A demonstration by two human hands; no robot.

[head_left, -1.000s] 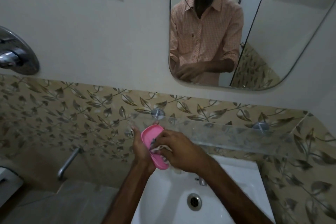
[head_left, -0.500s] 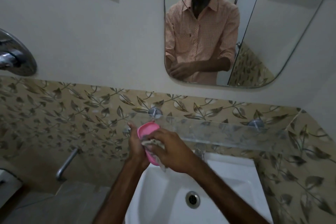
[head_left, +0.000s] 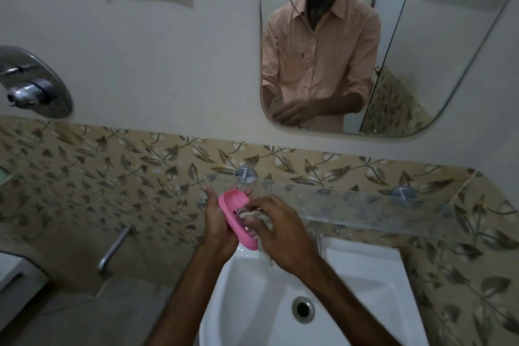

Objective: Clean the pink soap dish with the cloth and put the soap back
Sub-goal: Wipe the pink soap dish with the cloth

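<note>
The oval pink plastic soap dish was held tilted above the far left edge of the white ceramic basin, the left hand clamped round its left rim and back while the right hand pinched a small crumpled pale cloth against its slotted inside. The dish looked light, stiff and probably slick when wet, so gripping the rim edges, as the left hand did, seemed soundest; the cloth looked soft and limp. No brand, label or writing was legible, and no soap was visible.
</note>
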